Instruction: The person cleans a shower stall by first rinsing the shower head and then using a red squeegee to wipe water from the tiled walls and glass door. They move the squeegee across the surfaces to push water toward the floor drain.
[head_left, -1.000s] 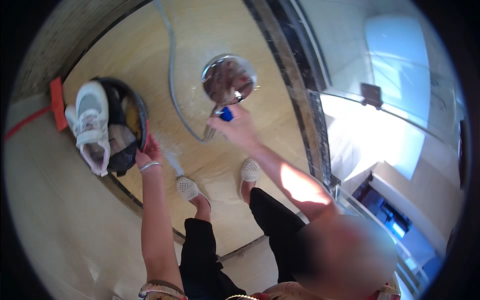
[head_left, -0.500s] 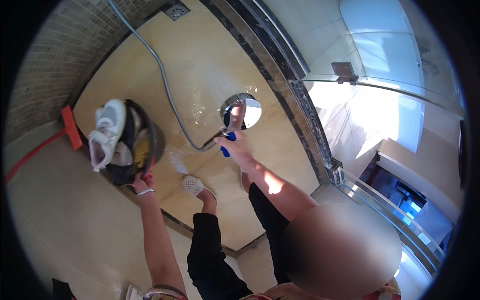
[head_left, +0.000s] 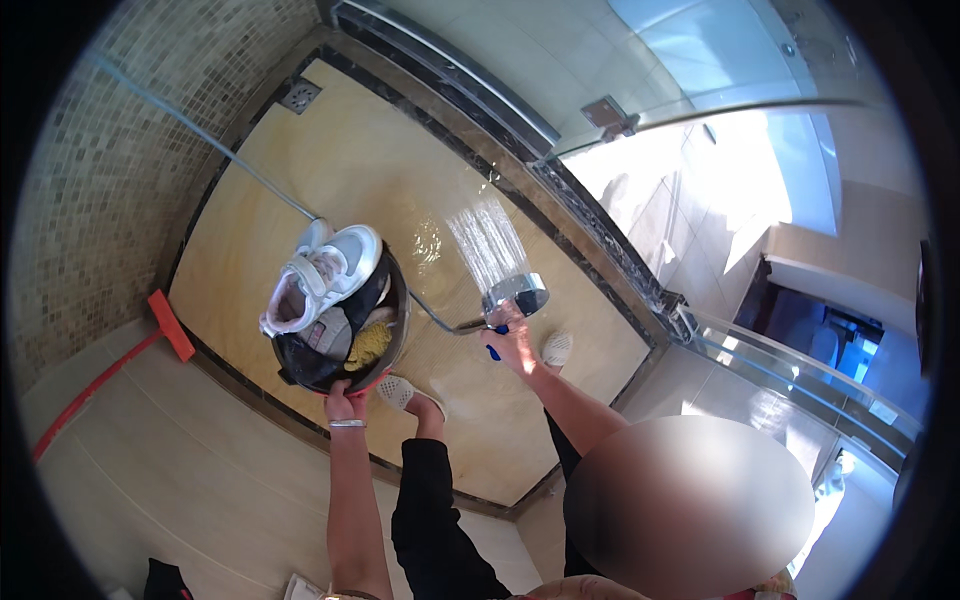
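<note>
My left hand (head_left: pixel 345 402) grips the near rim of a dark bucket (head_left: pixel 398 345), its fingers closed beside a strip of red. White sneakers (head_left: pixel 345 265) stick up over the bucket's far side. Below them in the bucket lie a yellow fuzzy cloth (head_left: pixel 370 345), a grey shoe (head_left: pixel 330 333) and something black. To the right, my right hand (head_left: pixel 515 345) is wrapped round the handle of a round chrome shower head (head_left: pixel 518 292), which sprays water (head_left: pixel 490 235) away from me onto the floor. A small blue thing (head_left: pixel 494 350) shows at the same hand; its kind is unclear.
A grey hose (head_left: pixel 215 150) runs from the mosaic wall, behind the bucket, to the shower head. A red squeegee (head_left: pixel 172 327) leans at the left. A drain (head_left: pixel 299 95) sits in the far corner. Dark stone curbs (head_left: pixel 590 235) and a glass door edge the wet yellow floor (head_left: pixel 480 430).
The bucket with the sneakers has moved right, closer to the shower head. My right hand has lowered and tilted the shower head, and its water stream now shows plainly.
</note>
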